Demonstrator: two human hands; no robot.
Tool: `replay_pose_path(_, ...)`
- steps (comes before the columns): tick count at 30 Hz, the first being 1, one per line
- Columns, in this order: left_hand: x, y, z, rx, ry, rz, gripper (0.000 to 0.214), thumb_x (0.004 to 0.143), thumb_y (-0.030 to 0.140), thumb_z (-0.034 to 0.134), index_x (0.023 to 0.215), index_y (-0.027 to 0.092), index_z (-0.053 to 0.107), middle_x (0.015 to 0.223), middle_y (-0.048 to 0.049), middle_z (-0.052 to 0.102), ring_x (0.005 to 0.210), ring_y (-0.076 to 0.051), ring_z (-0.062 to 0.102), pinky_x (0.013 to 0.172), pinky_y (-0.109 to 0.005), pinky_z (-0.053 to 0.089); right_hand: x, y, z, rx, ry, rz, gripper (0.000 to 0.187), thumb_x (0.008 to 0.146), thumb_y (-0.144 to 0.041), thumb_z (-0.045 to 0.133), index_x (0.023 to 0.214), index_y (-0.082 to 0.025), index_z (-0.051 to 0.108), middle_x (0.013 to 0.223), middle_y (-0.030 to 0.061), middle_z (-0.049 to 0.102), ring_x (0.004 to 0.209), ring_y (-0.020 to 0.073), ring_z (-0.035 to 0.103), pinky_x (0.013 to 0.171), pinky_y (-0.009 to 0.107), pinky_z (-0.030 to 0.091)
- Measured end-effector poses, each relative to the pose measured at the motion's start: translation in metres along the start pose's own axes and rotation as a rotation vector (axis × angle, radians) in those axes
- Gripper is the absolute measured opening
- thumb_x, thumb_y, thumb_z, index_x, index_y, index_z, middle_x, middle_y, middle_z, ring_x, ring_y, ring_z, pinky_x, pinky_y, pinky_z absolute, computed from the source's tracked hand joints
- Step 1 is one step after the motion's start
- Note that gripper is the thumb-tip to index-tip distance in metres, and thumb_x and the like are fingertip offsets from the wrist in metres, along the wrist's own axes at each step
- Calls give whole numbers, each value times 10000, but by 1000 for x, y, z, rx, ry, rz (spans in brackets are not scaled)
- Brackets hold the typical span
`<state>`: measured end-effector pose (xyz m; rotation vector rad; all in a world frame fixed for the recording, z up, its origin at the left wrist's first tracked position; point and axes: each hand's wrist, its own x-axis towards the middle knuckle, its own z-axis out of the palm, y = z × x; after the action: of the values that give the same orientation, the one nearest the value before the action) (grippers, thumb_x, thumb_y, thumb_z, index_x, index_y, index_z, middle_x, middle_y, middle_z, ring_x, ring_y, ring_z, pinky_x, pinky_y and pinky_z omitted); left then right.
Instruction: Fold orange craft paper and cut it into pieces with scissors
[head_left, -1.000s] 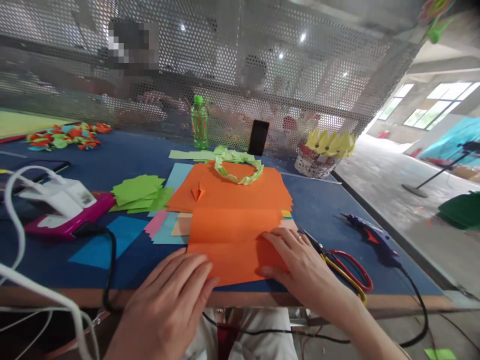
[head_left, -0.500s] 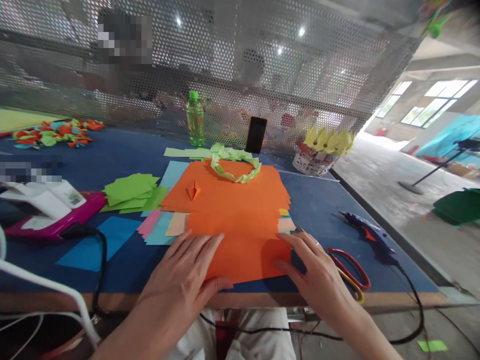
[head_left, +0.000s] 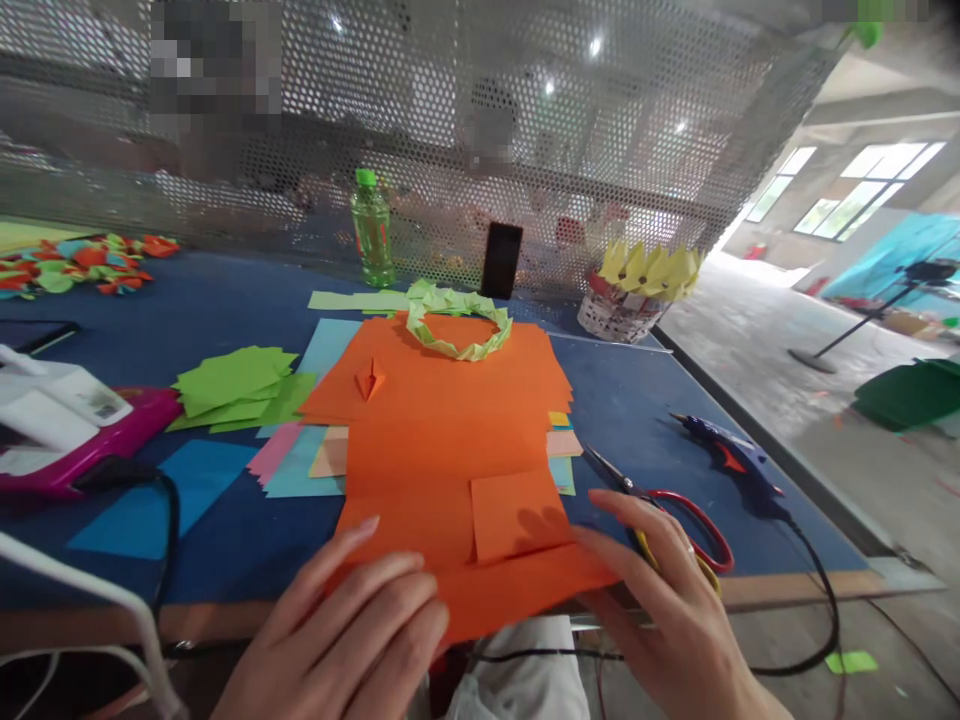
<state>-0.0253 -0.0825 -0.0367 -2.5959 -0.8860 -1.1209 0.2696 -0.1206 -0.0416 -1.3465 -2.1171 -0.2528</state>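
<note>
Low in the middle of the frame, there's the orange sheet (head_left: 409, 520), its near edge out over the table edge (head_left: 802, 587)! The right hand (head_left: 664, 595), lower right, has that sheet pinched at its corner, fingers on top, thumb beneath. The left hand (head_left: 360, 615), lower left, lies over the other side, fingers bent and slightly apart; whether it grips, I can't tell. On the sheet, right of centre, sits a small orange square (head_left: 517, 515), loose or folded over, hard to say.

Just above, mid-frame, an orange stack (head_left: 450, 395) carries a green ring (head_left: 495, 345) at its top and a folded orange piece (head_left: 370, 381) on its left. Scissors (head_left: 626, 485) lie right beside the right hand, a glue gun (head_left: 731, 458) farther right. Green sheets (head_left: 232, 385) fan out at centre left, and a bottle (head_left: 373, 235) stands upper centre.
</note>
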Motion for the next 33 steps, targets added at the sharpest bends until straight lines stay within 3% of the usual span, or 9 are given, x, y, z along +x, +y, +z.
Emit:
replay_pose_path(5, -7, 3, 9, -20, 55, 66, 289, 959, 61, 446, 876, 206, 682, 849, 17, 759, 905, -165, 696, 1172, -436, 348, -10, 2, -3, 61, -42, -68, 352, 899, -23, 546, 1152, -228, 681, 1308, 103, 587, 1244, 245, 548, 1017, 378, 519)
replay_pose_path(10, -19, 1, 10, -13, -10, 63, 213, 995, 349, 514, 956, 236, 691, 877, 4, 758, 892, -184, 715, 1135, -450, 411, -17, 1, 1, 71, -84, -71, 264, 928, -105, 561, 1122, -215, 702, 1191, 98, 702, 1169, 241, 623, 927, 352, 580)
replay_pose_path(12, -17, -1, 5, -13, -60, 63, 227, 991, 384, 515, 987, 241, 691, 918, -3, 765, 907, -188, 717, 1113, -426, 437, -18, 1, 2, 46, -93, -97, 290, 932, -127, 558, 1177, -206, 691, 1182, 96, 723, 1169, 245, 634, 922, 356, 585)
replay_pose_path(16, 3, -1, -1, 31, -38, 140, 286, 1019, 346, 474, 1108, 187, 694, 1062, -18, 774, 978, -166, 699, 1156, -313, 350, -17, 0, 3, 25, -91, -129, 289, 932, -126, 562, 1186, -190, 684, 1169, 88, 744, 1161, 242, 644, 921, 352, 581)
replay_pose_path(18, 15, 1, 2, 55, -50, 96, 313, 1036, 282, 427, 1168, 180, 691, 1157, -14, 763, 1056, -162, 680, 1129, -290, 356, -16, -1, 2, 27, -90, -129, 279, 939, -121, 553, 1176, -187, 684, 1168, 86, 745, 1158, 239, 645, 922, 355, 579)
replay_pose_path(19, 20, 3, 5, 78, -197, 129, 340, 1036, 263, 413, 1259, 179, 656, 1279, -18, 717, 1147, -172, 652, 1102, -295, 381, -15, -2, 1, 25, -93, -128, 278, 942, -119, 547, 1175, -186, 683, 1169, 86, 745, 1157, 238, 645, 922, 357, 579)
replay_pose_path(21, 23, 7, 15, 114, -248, 161, 366, 1025, 208, 392, 1295, 182, 638, 1364, -9, 670, 1220, -185, 618, 1068, -324, 397, -15, -3, 0, 19, -101, -131, 276, 947, -123, 543, 1177, -186, 681, 1170, 84, 744, 1149, 236, 648, 916, 359, 581)
replay_pose_path(27, 3, 6, 44, 28, -181, 104, 370, 1032, 184, 364, 1264, 214, 652, 1353, 27, 678, 1229, -158, 601, 1101, -336, 329, -17, -3, -1, 8, -106, -145, 270, 969, -158, 527, 1195, -178, 673, 1172, 92, 742, 1132, 243, 650, 914, 378, 572)
replay_pose_path(33, 7, 10, 46, -20, -116, 20, 349, 1008, 126, 388, 1170, 210, 686, 1247, 16, 732, 1129, -172, 652, 1006, -340, 426, -15, -4, 3, 34, -70, -136, 236, 968, -131, 537, 1147, -171, 685, 1130, 93, 747, 1118, 229, 642, 923, 357, 552)
